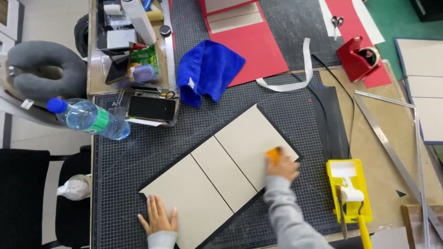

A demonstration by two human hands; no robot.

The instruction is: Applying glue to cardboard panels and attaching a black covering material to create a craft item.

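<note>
Three grey cardboard panels (217,175) lie side by side on a black sheet (152,182), set at an angle on the cutting mat. My left hand (158,215) lies flat with fingers spread on the near left corner of the panels. My right hand (281,167) grips a small orange tool (274,155) and presses it on the right panel near its right edge. The hand is blurred.
A yellow tray with a paint roller (349,189) stands to the right. A blue cloth (207,69), a black phone (151,108), a water bottle (90,118), red sheets (254,46), a red tape dispenser (360,57), scissors (337,21) and a metal square ruler (392,147) surround the work.
</note>
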